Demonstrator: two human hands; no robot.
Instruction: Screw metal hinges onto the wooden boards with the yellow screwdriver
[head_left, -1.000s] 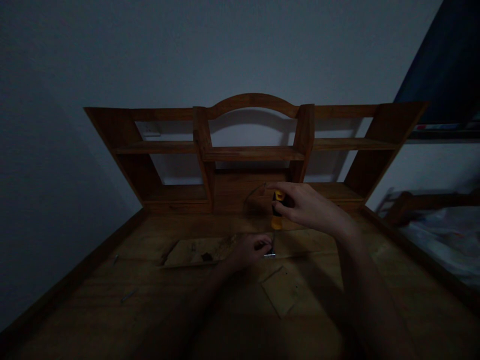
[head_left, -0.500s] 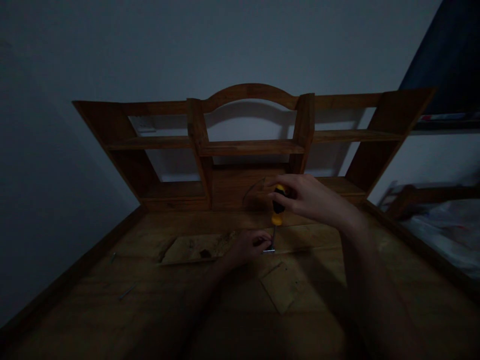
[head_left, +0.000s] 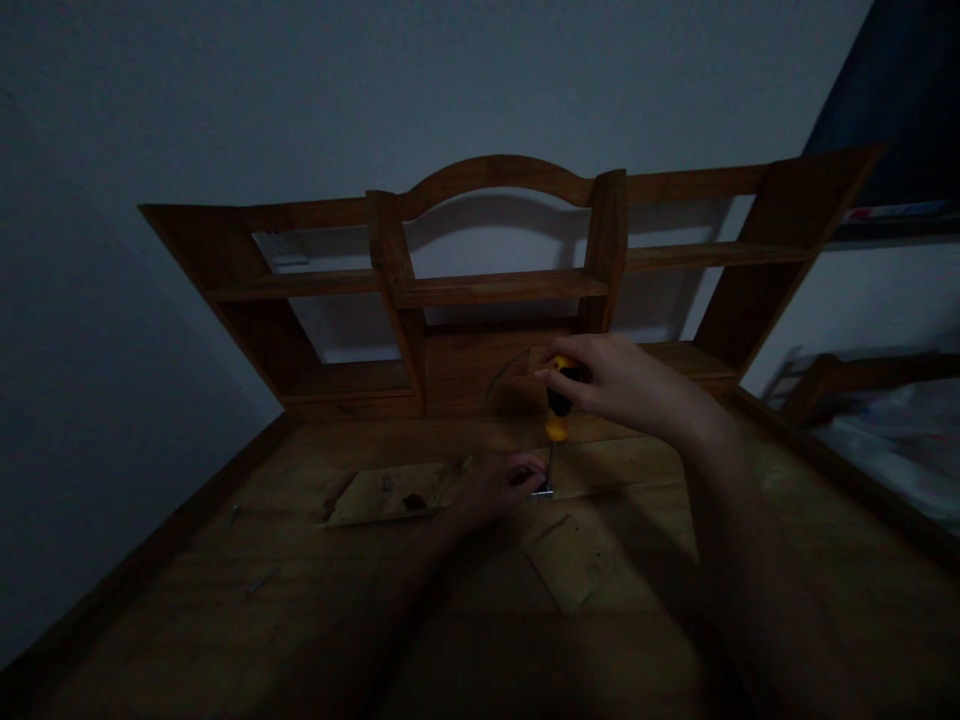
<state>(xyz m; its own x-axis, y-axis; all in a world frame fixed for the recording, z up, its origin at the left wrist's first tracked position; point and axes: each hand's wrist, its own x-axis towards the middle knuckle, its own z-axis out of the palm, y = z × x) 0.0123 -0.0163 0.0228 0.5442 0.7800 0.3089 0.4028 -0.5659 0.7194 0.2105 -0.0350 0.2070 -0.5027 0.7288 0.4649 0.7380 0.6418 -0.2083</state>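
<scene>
My right hand [head_left: 600,375] is closed around the yellow and black handle of a screwdriver [head_left: 557,428], which stands nearly upright with its shaft pointing down. Its tip meets a small shiny metal piece [head_left: 542,492] on the wooden desktop [head_left: 315,610]. My left hand [head_left: 504,482] rests low beside that tip, its fingers bent together at the metal piece. Dim light hides what exactly the left fingertips pinch. Under and left of that hand lies a worn, pale flat board [head_left: 375,497] with a dark hole. A squarish thin piece [head_left: 568,562] lies nearer to me.
A wooden shelf unit [head_left: 499,290] with an arched top stands along the back of the desktop against the wall. Two thin metal pieces, one a long screw or nail [head_left: 261,581], lie at the left. Past the right edge is a pale plastic-like bundle [head_left: 885,440].
The view has shifted and tilted slightly. My right hand has risen a little with the screwdriver and its grip looks slightly turned. My left hand stays at the metal piece.
</scene>
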